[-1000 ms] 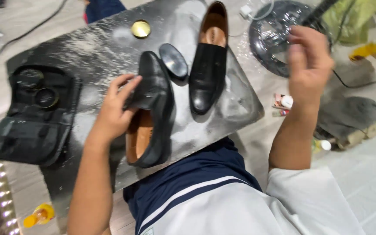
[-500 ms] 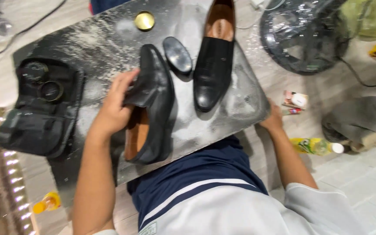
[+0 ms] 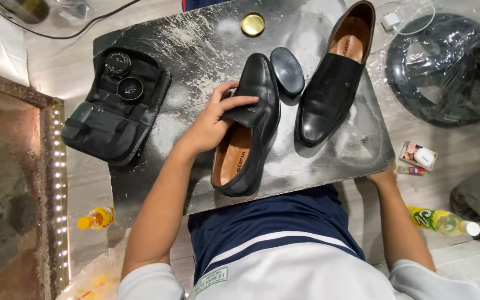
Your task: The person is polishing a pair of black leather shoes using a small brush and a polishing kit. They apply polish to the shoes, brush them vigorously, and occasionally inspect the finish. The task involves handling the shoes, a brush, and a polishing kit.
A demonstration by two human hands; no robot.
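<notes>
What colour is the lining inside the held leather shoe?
Tan-brown lining, inside the black leather shoe; head view.

On the counter [image 3: 195,50] I note a black kit pouch [image 3: 112,111] far left, a gold tin lid [image 3: 253,24] far centre. Yellow bottle [image 3: 96,218] lies on floor, near left.

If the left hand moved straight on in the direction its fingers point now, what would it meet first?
The left hand already holds the near black shoe. Past it, probably the oval shoe brush, though heights are unclear.
</notes>
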